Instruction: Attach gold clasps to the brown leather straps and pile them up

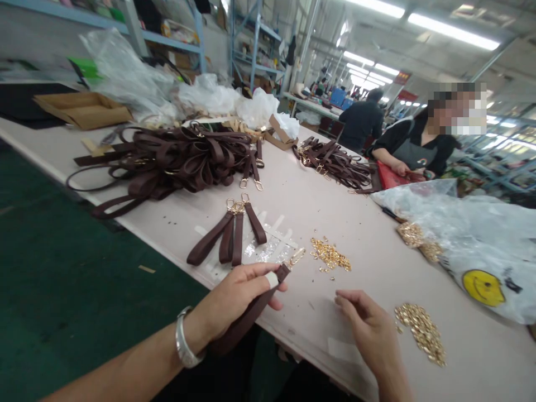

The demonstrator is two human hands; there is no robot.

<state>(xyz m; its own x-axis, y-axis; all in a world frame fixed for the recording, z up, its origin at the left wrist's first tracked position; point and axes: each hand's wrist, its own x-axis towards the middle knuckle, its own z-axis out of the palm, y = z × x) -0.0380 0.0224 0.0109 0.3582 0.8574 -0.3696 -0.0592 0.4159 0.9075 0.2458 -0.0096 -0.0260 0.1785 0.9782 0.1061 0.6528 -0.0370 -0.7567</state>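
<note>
A dark brown leather wrist strap [249,316] is gripped in my left hand [230,296], its looped end hanging over the table's near edge. From its upper end a gold clasp [297,257] points away from me. Thumb and forefinger of my right hand [372,329] are pinched together above the table; whatever may be between them is too small to make out. That hand hovers between a pile of small gold rivets [329,254] and a second pile of gold pieces [421,332]. Beyond my left hand, several brown straps with gold clasps [213,239] lie side by side.
A large heap of brown straps [184,159] covers the table's far left, with another heap [335,162] farther back. Clear plastic bags [473,223] lie at the right. An open cardboard box [84,109] sits at the left. A co-worker [419,142] handles something red across the table.
</note>
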